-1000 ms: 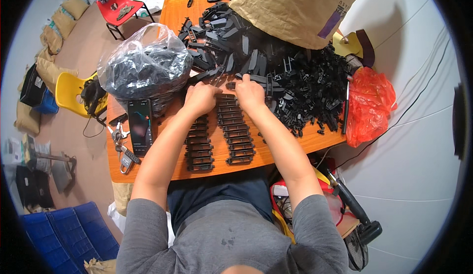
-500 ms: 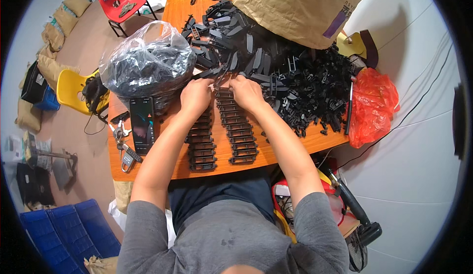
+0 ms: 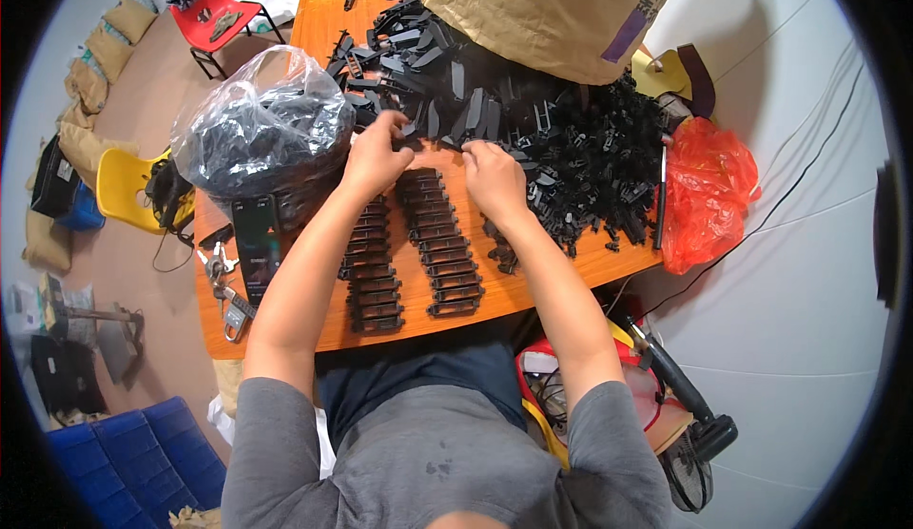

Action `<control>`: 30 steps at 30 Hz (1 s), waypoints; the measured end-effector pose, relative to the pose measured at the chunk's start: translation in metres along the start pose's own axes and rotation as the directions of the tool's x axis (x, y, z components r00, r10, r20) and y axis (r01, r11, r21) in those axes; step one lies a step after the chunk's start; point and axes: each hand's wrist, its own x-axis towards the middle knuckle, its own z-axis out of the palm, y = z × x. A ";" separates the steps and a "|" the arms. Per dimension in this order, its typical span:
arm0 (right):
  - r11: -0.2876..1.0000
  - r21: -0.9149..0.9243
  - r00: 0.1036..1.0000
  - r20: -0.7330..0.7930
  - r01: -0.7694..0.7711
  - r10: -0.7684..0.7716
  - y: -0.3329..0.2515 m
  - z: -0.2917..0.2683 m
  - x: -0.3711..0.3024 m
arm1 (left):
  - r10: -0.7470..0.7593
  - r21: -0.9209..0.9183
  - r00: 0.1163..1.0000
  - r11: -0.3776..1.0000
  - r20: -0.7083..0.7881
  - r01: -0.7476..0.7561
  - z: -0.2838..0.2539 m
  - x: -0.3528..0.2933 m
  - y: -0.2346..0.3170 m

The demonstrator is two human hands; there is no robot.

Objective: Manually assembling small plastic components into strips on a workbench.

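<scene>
Two rows of black plastic frames: the left row (image 3: 374, 287) and the right row (image 3: 442, 244) run side by side on the wooden table (image 3: 319, 16), pieces stacked edge to edge toward the body; the left forearm covers part of the left row
Left hand (image 3: 378, 158): thumb and forefinger parted, raised at the near edge of the grey-black blade pieces (image 3: 475, 111); whether anything small sits between them, I cannot tell
Right hand (image 3: 495, 179): fingers curled, tips drawn together beside the blade pieces, above the right row's far end; any part in the pinch is too small to make out
Reason for the layout: the rows probably lie between the forearms to keep them straight and countable, with the loose black parts (image 3: 594, 149) heaped within reach of the right hand
Bags: the clear plastic bag (image 3: 266, 130), full of dark pieces, stands left, perhaps to stay out of the working strip; the brown paper sack (image 3: 561, 16) looms over the heap; the red plastic bag (image 3: 709, 196) lies at the right edge
Phone (image 3: 255, 244): face up beside the keys (image 3: 219, 261) and padlock (image 3: 236, 318), likely set there for viewing
Print: the sack carries a purple block and dark lettering; the phone's lit screen is too small to read
</scene>
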 end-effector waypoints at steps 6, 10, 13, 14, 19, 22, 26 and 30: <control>0.998 0.067 1.000 -0.029 -0.010 0.012 -0.016 -0.028 -0.012 | 0.146 0.253 0.969 0.948 0.197 -0.194 0.017 -0.002 -0.026; 0.957 0.215 0.977 -0.127 0.194 -0.170 -0.012 -0.037 -0.080 | -0.042 0.176 0.969 0.984 0.243 -0.001 0.013 -0.005 -0.007; 0.944 0.261 0.976 0.022 0.204 -0.217 -0.021 -0.012 -0.150 | 0.238 0.266 0.955 0.923 0.175 -0.279 0.033 -0.020 -0.003; 0.954 0.241 0.972 0.112 0.177 -0.209 -0.024 -0.005 -0.163 | 0.173 0.389 0.958 0.886 0.229 -0.252 0.042 -0.027 -0.002; 0.988 0.017 0.978 0.140 0.157 -0.158 -0.035 0.023 -0.178 | 0.044 0.440 0.975 0.887 0.217 -0.138 0.066 -0.050 0.006; 0.989 -0.002 0.982 0.124 0.146 -0.144 -0.042 0.033 -0.177 | -0.021 0.423 0.967 0.901 0.256 -0.093 0.066 -0.047 0.008; 0.992 0.000 0.989 0.082 0.126 -0.126 -0.047 0.036 -0.177 | 0.027 0.363 0.970 0.925 0.241 -0.116 0.072 -0.045 0.006; 0.994 -0.027 0.994 -0.028 0.108 -0.108 -0.041 0.025 -0.171 | 0.074 0.163 0.997 0.983 0.035 -0.079 0.074 -0.044 -0.011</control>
